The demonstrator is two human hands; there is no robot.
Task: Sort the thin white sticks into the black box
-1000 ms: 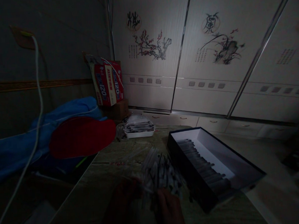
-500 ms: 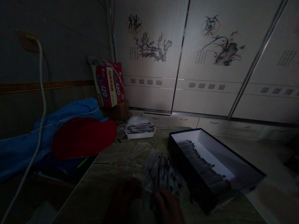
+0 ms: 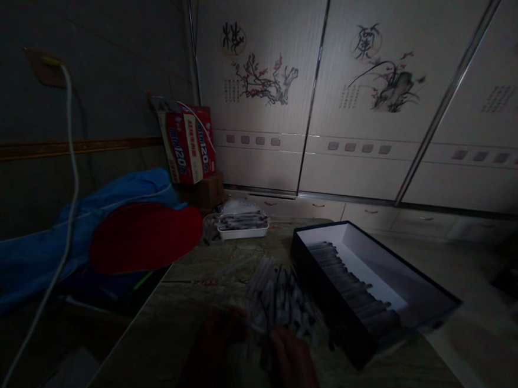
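Note:
The picture is very dim. My left hand (image 3: 219, 332) is closed in a pinch on a thin pale pen-like stick (image 3: 253, 325), whose end points toward my right hand. Beside the near edge of a loose pile, my right hand (image 3: 293, 360) has its fingers curled; what they grip is too dark to make out. The pile of slim translucent sticks (image 3: 277, 293), some with dark parts, lies on the table just beyond both hands. To the right, a dark open box (image 3: 399, 267) with a white inside holds a row of similar dark-looking sticks (image 3: 352, 285).
A white tray (image 3: 244, 233) of slim sticks stands at the table's (image 3: 195, 299) far end. Left of the table are a red round-edged piece (image 3: 144, 237), blue cloth (image 3: 108, 198) and a hanging white cable (image 3: 73, 165). Cartons (image 3: 189, 145) stand by the sliding wardrobe doors (image 3: 258, 123).
Hardly anything differs. Both hands stay at the near side of the pile, and the box and tray stand where they were. The view has shifted very slightly.

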